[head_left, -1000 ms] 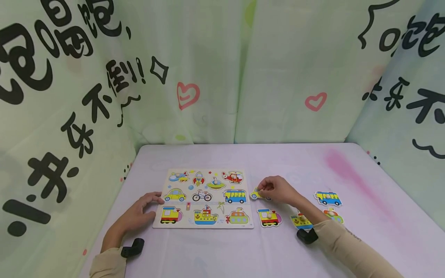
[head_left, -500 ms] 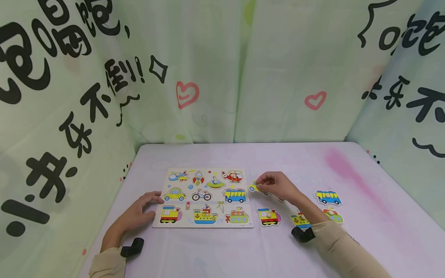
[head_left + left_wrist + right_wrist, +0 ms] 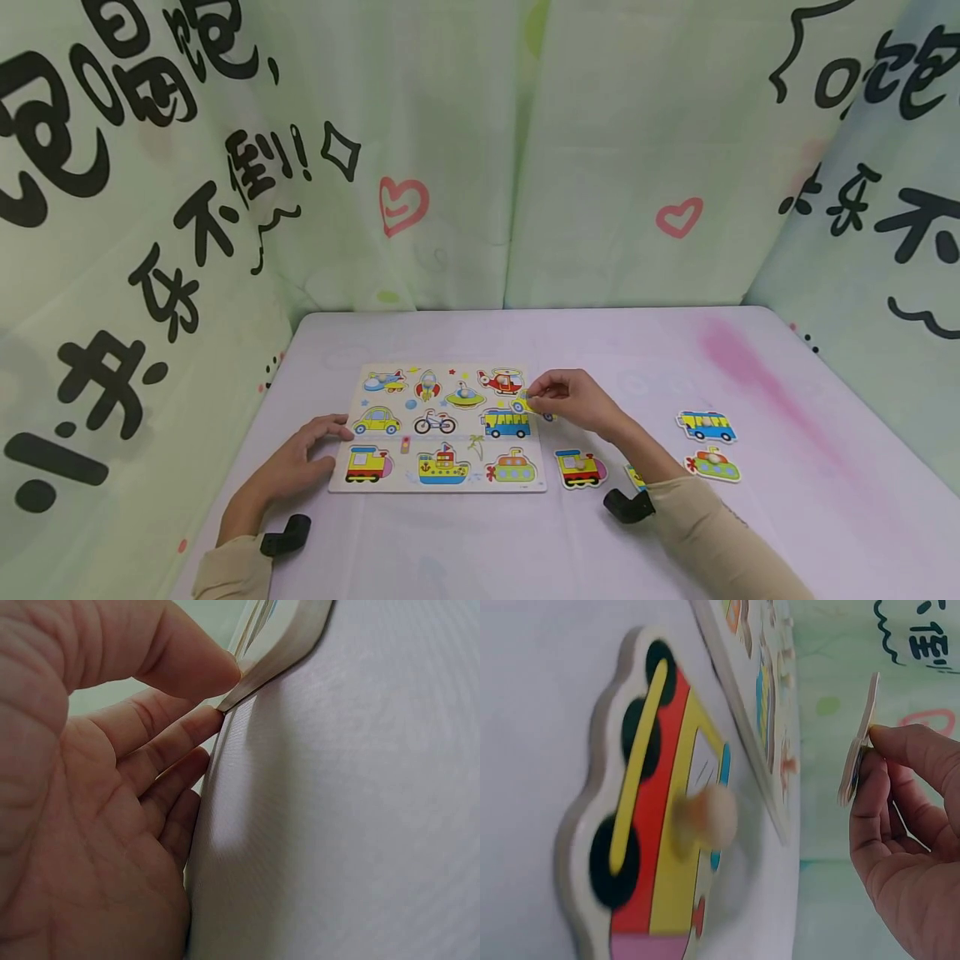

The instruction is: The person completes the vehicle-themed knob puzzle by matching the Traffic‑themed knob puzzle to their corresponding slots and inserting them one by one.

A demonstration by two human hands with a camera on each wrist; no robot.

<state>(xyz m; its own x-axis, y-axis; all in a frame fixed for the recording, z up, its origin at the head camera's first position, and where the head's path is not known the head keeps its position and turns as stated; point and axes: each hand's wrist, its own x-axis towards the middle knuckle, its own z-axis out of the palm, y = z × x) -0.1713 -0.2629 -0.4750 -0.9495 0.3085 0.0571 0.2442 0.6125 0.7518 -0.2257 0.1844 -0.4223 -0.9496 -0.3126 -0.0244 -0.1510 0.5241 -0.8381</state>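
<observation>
Thin little puzzle car, pinched right at the edge of the board

So the yellow car piece (image 3: 521, 403) is up off the surface (image 3: 450, 542), by the right edge of the board (image 3: 477, 471), near the blue bus picture (image 3: 506, 423). The right hand (image 3: 577, 400) has it pinched between thumb and fingers. The left hand (image 3: 300, 458) is at the board's left edge, fingers fairly straight and touching it.

Looks like painted wood to me, so I'd guess light, stiff and hard to break, maybe a bit slick on the painted face. The rim is thin, so I'd grab a knob if there is one. The train piece (image 3: 581, 471) has a chunky wooden knob (image 3: 709, 816), but on the car that spot's behind the fingers, can't tell.

Other stuff around: a bus piece (image 3: 707, 426) and submarine piece (image 3: 712, 465) lie off to the right, and a yellow-and-blue bit (image 3: 635, 477) is mostly hidden by the right arm. Watch the knobs sticking up from the board, they're what could snag a low pass.
</observation>
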